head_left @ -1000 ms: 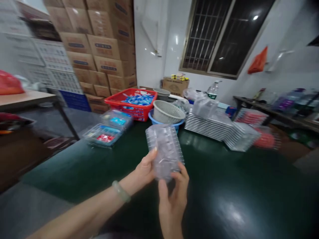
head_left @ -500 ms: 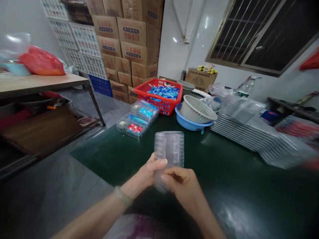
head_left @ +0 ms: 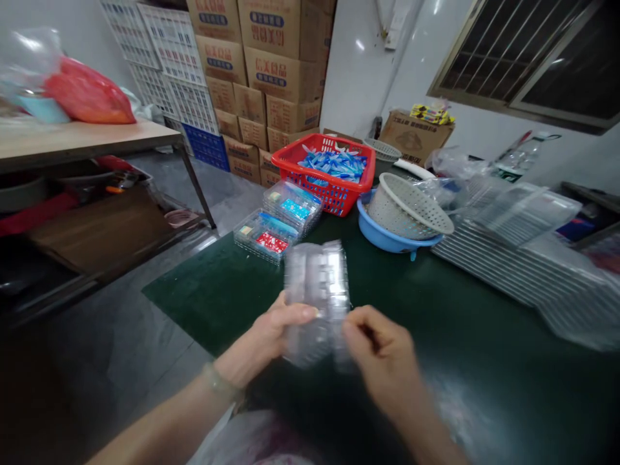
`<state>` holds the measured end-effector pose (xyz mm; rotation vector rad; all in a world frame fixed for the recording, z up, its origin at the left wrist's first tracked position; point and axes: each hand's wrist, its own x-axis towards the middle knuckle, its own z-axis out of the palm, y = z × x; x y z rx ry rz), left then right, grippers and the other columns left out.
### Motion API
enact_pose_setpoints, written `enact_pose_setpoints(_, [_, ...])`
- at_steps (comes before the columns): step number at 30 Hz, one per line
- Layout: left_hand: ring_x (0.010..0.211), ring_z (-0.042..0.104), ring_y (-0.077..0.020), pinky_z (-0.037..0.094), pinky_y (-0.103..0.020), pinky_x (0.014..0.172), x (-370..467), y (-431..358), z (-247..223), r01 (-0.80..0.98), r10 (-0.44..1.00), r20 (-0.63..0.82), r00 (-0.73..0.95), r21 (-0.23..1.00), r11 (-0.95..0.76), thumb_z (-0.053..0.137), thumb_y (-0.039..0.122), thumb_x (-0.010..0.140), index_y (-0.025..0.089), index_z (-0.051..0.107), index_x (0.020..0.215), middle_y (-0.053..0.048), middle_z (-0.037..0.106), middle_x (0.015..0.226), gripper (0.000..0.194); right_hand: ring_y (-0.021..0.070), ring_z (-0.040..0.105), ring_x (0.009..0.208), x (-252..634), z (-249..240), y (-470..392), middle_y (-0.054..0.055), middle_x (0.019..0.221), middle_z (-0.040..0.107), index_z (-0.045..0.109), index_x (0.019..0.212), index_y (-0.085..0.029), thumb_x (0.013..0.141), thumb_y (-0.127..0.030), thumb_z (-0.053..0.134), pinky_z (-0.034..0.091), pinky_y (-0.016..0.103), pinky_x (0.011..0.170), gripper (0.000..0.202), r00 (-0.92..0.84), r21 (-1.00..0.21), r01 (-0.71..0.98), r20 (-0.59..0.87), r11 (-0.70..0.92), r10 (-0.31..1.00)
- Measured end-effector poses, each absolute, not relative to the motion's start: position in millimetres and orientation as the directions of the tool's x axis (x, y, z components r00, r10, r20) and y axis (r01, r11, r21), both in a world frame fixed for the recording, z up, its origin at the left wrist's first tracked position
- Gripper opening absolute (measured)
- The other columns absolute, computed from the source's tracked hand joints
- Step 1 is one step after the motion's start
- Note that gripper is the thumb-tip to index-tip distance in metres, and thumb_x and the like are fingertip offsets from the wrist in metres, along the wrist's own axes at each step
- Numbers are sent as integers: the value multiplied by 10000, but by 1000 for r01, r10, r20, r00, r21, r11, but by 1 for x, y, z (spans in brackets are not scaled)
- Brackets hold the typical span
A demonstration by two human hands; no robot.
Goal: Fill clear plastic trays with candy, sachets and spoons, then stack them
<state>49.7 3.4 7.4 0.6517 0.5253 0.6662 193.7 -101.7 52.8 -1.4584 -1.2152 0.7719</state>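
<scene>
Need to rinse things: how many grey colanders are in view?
2: front colander tilted in the blue basin, rear colander near the red basket; others may be hidden.

The worktop [head_left: 208, 290] is dark green, smooth and glossy, with a soft reflection at its near right. On its far left sit two stacks of clear plastic boxes [head_left: 266, 240], one just nearer than the other. Beyond them stands a red plastic basket [head_left: 339, 203]; right of it rests a blue basin [head_left: 387, 241], then ribbed clear plastic trays [head_left: 513, 271].

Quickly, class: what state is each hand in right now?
Left hand: closed, holding the clear plastic container.
Right hand: closed, pinching the container's right edge.
</scene>
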Motion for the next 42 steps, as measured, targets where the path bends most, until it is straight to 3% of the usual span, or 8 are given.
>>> enact_pose_setpoints(5, [669, 651, -253, 540, -412, 688, 15, 22, 8, -493, 749, -366, 553, 582, 647, 678, 168, 519, 115, 644, 906, -76, 694, 728, 392, 60, 322, 452, 244, 18, -110, -56, 566, 354, 467, 662, -184, 768, -353, 591, 268, 193, 392, 234, 478, -916, -400, -181, 29, 859])
enact_pose_setpoints(9, [726, 660, -281, 548, -414, 709, 7, 23, 10, -536, 831, -349, 434, 641, 549, 659, 134, 528, 161, 624, 1013, -46, 699, 707, 487, 81, 469, 505, 250, -26, -125, -11, 661, 522, 549, 784, -159, 694, -355, 663, 356, 199, 407, 244, 468, -833, -535, -431, -141, 771])
enact_pose_setpoints(13, [792, 656, -301, 555, -403, 706, 9, 17, 11, -506, 823, -369, 433, 656, 560, 638, 133, 549, 185, 645, 953, -32, 695, 668, 408, 122, 509, 469, 250, -20, -156, 36, 672, 596, 589, 912, -149, 761, -456, 556, 368, 241, 388, 344, 385, -863, -104, -494, -495, 780])
enact_pose_setpoints(18, [659, 665, -275, 565, -397, 662, 14, 13, 9, -518, 809, -349, 472, 633, 575, 707, 181, 481, 219, 659, 885, -11, 694, 643, 409, 254, 526, 953, 271, -19, -160, 95, 1036, 596, 571, 1104, -210, 780, -355, 550, 414, 412, 784, 356, 471, -449, 843, 350, -296, 810])
enact_pose_setpoints(26, [747, 655, -315, 533, -439, 706, 22, -10, 9, -503, 673, -486, 558, 447, 740, 815, 403, 382, 190, 677, 816, -72, 707, 766, 503, 211, 494, 871, 288, -47, -55, 73, 870, 602, 632, 956, -202, 843, -155, 437, 351, 347, 747, 230, 129, -68, 992, 401, -110, 907])
enact_pose_setpoints(32, [698, 643, -245, 523, -353, 624, 36, -23, 6, -473, 732, -518, 442, 559, 682, 778, 453, 499, 191, 637, 898, -58, 690, 769, 497, 190, 513, 792, 228, 1, -53, 72, 832, 602, 615, 953, -158, 805, -298, 527, 395, 314, 707, 222, 300, -532, 847, 471, -3, 830])
enact_pose_setpoints(35, [609, 611, -165, 503, -256, 556, 44, -29, 1, -402, 839, -401, 367, 745, 532, 781, 391, 536, 172, 613, 809, -11, 656, 683, 388, 87, 445, 509, 185, 19, -85, -39, 550, 510, 591, 703, -180, 726, -353, 626, 344, 200, 475, 177, 100, -892, 450, 90, 36, 991])
enact_pose_setpoints(42, [453, 594, -200, 479, -298, 407, 53, -40, 0, -330, 685, -125, 718, 805, 493, 658, 418, 681, 150, 548, 898, -31, 620, 603, 362, 57, 427, 387, 180, 21, -101, -44, 463, 509, 559, 595, -148, 678, -265, 656, 295, 166, 377, 173, -92, -970, -12, -240, -242, 966])
